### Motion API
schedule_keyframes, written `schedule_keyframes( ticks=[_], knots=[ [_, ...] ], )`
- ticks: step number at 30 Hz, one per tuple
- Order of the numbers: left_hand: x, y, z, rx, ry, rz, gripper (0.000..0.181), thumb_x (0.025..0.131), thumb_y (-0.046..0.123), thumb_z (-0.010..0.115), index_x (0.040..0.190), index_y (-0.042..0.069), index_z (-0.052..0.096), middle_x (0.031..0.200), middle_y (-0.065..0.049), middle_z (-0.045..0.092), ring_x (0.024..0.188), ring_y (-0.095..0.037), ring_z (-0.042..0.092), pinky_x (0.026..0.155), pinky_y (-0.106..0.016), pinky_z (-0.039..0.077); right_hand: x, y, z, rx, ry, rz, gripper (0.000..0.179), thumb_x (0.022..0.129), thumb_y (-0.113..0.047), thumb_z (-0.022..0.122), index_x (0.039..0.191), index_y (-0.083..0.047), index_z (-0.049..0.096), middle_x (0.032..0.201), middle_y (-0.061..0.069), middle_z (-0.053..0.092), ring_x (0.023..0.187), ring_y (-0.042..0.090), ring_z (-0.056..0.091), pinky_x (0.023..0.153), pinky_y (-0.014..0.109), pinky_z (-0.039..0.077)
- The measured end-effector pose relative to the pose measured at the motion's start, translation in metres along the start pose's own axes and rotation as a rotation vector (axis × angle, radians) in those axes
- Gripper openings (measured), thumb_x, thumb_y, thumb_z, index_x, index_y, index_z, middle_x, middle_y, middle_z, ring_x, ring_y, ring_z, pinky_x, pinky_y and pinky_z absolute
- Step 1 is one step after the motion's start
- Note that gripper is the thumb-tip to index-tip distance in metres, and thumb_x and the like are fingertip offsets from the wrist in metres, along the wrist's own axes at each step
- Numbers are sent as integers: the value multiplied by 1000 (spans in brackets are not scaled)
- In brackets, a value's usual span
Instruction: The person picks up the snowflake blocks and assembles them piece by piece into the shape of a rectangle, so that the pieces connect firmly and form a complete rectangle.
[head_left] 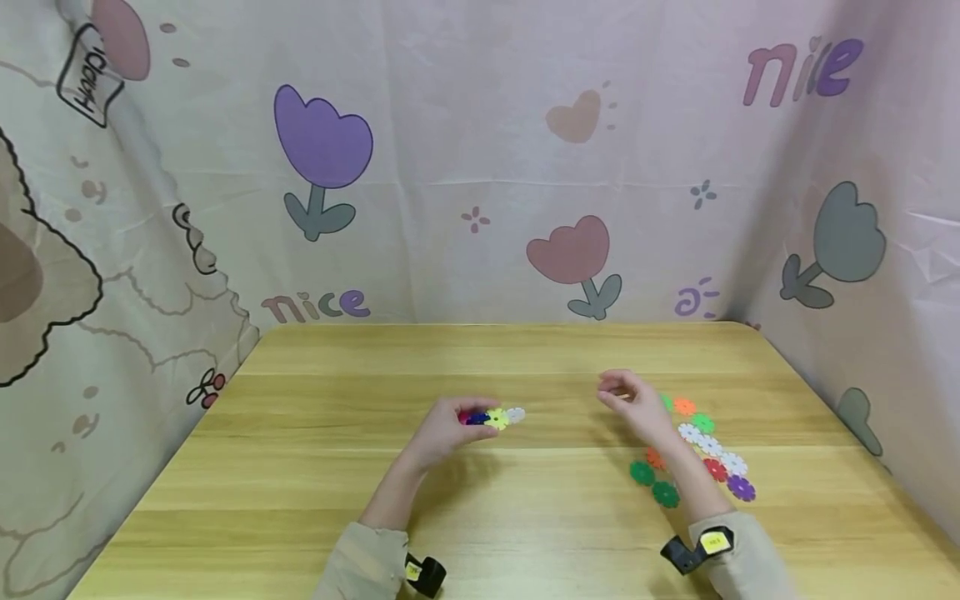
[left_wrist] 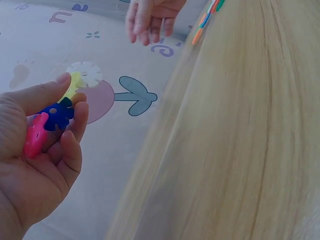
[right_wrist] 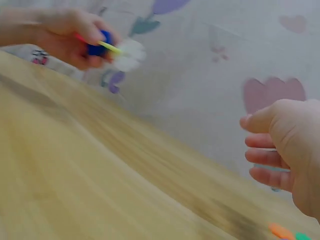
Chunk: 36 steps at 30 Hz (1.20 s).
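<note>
Left hand (head_left: 439, 432) pinches a disc chain (head_left: 497, 418) pointing toward three o'clock; right hand (head_left: 642, 410), loosely curled, appears empty, the wrist view being blurred. A slack pinch could drop the chain.

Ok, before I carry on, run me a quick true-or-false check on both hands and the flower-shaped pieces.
1. The left hand holds a chain of pieces. True.
2. The pink piece is at the chain's outer end. False: the white piece is.
3. The right hand holds nothing. True.
4. Nothing lies to the right of that hand. False: loose pieces lie there on the table.
</note>
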<state>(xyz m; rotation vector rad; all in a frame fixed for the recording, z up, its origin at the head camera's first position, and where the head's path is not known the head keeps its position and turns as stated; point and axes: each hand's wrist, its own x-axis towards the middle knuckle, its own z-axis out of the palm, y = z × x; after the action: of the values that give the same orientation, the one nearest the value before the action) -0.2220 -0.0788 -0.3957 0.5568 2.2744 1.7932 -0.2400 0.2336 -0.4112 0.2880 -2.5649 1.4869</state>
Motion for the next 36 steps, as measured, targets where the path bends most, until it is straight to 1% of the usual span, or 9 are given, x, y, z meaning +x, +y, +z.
schedule_keyframes(
  ticks=[5, 8, 12, 16, 20, 23, 27, 31, 36],
  knots=[
    [-1, 0, 0, -19, 0, -1, 37, 78, 7, 73, 112, -3, 63, 105, -13, 62, 86, -18, 57, 74, -29, 51, 2, 18, -24, -80, 53, 78, 38, 91, -14, 60, 122, 5, 52, 107, 18, 59, 98, 29, 54, 71, 19, 46],
    [-1, 0, 0, -17, 1, -18, 37, 79, 7, 72, 113, -3, 63, 105, -13, 62, 85, -18, 57, 75, -29, 51, 2, 27, -35, -113, 71, 128, 40, 91, -17, 60, 122, 6, 51, 107, 18, 59, 98, 29, 54, 73, 18, 45],
    [-2, 3, -1, -8, -2, -28, 36, 79, 5, 71, 113, -4, 62, 105, -13, 62, 86, -17, 56, 75, -30, 50, -1, 36, -42, -163, 60, 174, 41, 91, -19, 61, 121, 8, 52, 106, 21, 59, 96, 32, 55, 79, 30, 46],
    [-8, 18, -1, -1, -8, -26, 34, 80, 1, 69, 112, -8, 61, 105, -15, 62, 85, -17, 56, 75, -30, 50, -3, 41, -43, -253, 20, 193, 40, 90, -18, 61, 117, 10, 54, 106, 25, 59, 95, 36, 56, 82, 45, 46],
    [-15, 36, 0, 7, -5, -31, 33, 81, -1, 67, 112, -10, 60, 103, -17, 61, 85, -18, 56, 75, -29, 50, -3, 44, -42, -330, -8, 187, 40, 89, -17, 63, 115, 12, 56, 105, 26, 60, 95, 37, 57, 82, 48, 46],
    [-17, 40, 0, 11, -1, -33, 33, 81, 0, 67, 112, -10, 60, 103, -16, 61, 85, -19, 56, 75, -28, 49, -3, 45, -41, -380, -21, 169, 40, 87, -18, 64, 113, 12, 57, 105, 27, 60, 95, 37, 56, 82, 49, 46],
    [-16, 38, 0, 13, -2, -27, 33, 81, 0, 68, 112, -9, 61, 103, -15, 61, 86, -20, 56, 75, -29, 49, -2, 44, -40, -424, -43, 149, 38, 85, -17, 66, 109, 12, 58, 104, 27, 58, 95, 38, 55, 82, 51, 44],
    [-14, 34, 0, 17, -6, -24, 33, 80, -1, 68, 111, -10, 60, 102, -16, 61, 85, -19, 55, 74, -29, 49, 0, 46, -39, -430, -50, 158, 34, 84, -18, 67, 104, 8, 57, 96, 21, 57, 87, 32, 52, 76, 46, 43],
    [-6, 14, 0, 7, -2, -40, 33, 80, 2, 70, 111, -7, 62, 102, -13, 61, 84, -18, 56, 73, -29, 49, 0, 49, -38, -415, -41, 169, 31, 84, -18, 68, 103, 2, 54, 85, 11, 54, 76, 25, 48, 67, 36, 40]
  ],
)
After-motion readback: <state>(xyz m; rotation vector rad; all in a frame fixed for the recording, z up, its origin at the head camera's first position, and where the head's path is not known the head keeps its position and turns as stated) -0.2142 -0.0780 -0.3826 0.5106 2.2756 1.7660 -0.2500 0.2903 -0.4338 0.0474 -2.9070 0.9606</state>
